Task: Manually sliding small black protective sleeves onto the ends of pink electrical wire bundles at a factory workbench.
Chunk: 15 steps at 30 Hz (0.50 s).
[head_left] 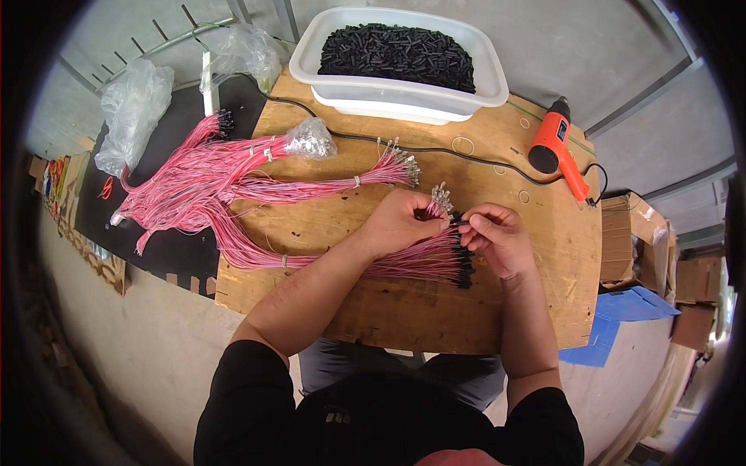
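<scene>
My left hand is closed around a small bunch of pink wires, whose silvery metal ends stick up past the fingers. Close by on the right, my right hand pinches a small black sleeve between thumb and forefinger, level with the left fingertips. Under and beside both hands lies a bundle of pink wires with a row of black-sleeved ends. Farther back rests another tied bundle with bare metal ends. Whether the sleeve sits on a wire is too small to tell.
A white plastic tub full of black sleeves stands at the back. An orange heat gun lies at the right, its black cord crossing the wooden table. Clear plastic bags and more pink wire lie at the left.
</scene>
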### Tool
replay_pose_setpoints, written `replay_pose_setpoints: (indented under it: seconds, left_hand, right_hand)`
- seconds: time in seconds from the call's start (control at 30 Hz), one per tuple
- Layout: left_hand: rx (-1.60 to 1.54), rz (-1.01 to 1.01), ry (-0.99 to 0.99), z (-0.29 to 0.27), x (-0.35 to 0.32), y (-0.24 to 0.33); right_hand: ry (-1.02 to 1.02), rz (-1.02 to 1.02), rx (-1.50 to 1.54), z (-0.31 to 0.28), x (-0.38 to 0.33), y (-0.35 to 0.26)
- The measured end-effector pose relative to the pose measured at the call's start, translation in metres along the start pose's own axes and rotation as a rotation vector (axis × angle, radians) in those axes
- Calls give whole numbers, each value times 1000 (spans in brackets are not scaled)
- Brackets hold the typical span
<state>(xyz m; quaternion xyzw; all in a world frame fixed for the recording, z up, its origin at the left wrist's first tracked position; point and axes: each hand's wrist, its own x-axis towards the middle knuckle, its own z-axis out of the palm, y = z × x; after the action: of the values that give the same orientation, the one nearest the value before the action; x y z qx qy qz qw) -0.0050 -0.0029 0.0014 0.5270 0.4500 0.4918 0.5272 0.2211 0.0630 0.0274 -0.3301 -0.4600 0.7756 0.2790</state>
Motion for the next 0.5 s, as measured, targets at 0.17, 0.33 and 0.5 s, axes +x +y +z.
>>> replay_pose_setpoints:
  seconds: [0.17,0.33,0.5]
  left_hand:
    - [-5,-2,-11,0,0,0]
    - [-6,5,-12,0,1,1]
    - [11,32,-20,-1,2,-4]
  right_hand:
    - [0,4,-6,4,0,-2]
    - [11,-1,-5,5,0,-1]
    - [18,-2,-33,6,0,1]
